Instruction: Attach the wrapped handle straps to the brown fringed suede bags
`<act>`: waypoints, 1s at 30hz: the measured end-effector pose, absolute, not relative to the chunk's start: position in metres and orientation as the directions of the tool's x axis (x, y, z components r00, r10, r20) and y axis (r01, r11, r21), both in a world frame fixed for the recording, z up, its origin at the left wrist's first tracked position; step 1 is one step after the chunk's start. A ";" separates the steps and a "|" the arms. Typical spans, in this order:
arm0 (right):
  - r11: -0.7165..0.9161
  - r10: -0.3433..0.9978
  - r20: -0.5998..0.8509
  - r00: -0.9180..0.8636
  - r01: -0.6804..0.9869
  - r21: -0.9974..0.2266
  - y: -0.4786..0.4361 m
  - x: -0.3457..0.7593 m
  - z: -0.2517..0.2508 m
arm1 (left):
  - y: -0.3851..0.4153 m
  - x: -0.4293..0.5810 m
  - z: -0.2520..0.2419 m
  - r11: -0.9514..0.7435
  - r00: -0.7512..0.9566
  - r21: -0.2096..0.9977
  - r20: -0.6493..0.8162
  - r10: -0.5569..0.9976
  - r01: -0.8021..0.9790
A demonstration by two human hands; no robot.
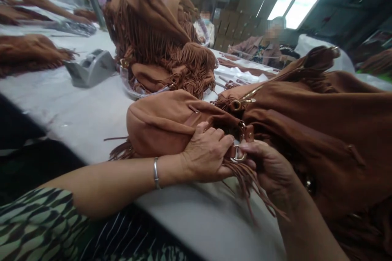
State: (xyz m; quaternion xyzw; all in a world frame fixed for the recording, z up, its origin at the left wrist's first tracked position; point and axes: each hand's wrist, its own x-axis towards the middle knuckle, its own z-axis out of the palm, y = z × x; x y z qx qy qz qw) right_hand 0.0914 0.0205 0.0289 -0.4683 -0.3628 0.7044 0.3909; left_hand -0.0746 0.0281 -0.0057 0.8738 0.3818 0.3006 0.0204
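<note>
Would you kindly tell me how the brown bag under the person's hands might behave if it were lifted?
The brown bag would probably sag rather than hold its shape, since its sides lie in soft folds. Its fringe would likely swing or tangle, as the thin strands spread loosely.

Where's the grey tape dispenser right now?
In the head view, the grey tape dispenser stands on the white table, left of centre, just left of the pile of fringed brown bags and farther off than the left hand.

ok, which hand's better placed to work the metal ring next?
Probably the right hand: it appears to pinch the ring, while the left hand lies over the bag, seemingly steadying it.
</note>
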 end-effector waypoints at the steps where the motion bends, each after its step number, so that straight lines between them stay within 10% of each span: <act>1: -0.436 0.885 -0.380 -0.270 -0.191 -0.879 0.020 0.094 0.028 | 0.029 -0.072 -0.006 -0.707 0.530 0.247 0.512 0.676 0.663; 10: -0.350 0.898 -0.329 -0.291 -0.021 -0.937 0.015 0.107 0.029 | 0.031 -0.072 -0.014 -0.766 0.597 0.071 0.582 0.552 0.639; 30: -0.344 0.928 -0.315 -0.200 -0.135 -0.929 0.005 0.097 0.019 | 0.038 -0.081 -0.008 -0.864 0.723 0.159 0.486 0.490 0.478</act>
